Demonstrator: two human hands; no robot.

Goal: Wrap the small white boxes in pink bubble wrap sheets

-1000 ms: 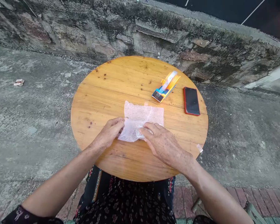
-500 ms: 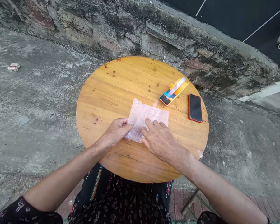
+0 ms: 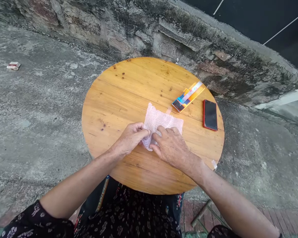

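Observation:
A sheet of pinkish bubble wrap lies on the round wooden table, its near left corner lifted and folded inward. My left hand is closed, pinching the wrap's left edge between thumb and fingers. Over the near side of the wrap, my right hand has its fingers bent, with the thumb and forefinger gripping the folded part. Whether anything lies inside the wrap I cannot tell. A short strip of clear tape sticks out at the wrap's far edge.
An orange and blue tape dispenser rests beyond the wrap on the right. Beside it is a phone in a red case. A bit of tape hangs at the table's right edge. A stone wall runs behind the table.
My left hand has moved right and inward, bringing the wrap's left edge with it. The near left corner is now more crumpled and folded. My right hand stays on the wrap.

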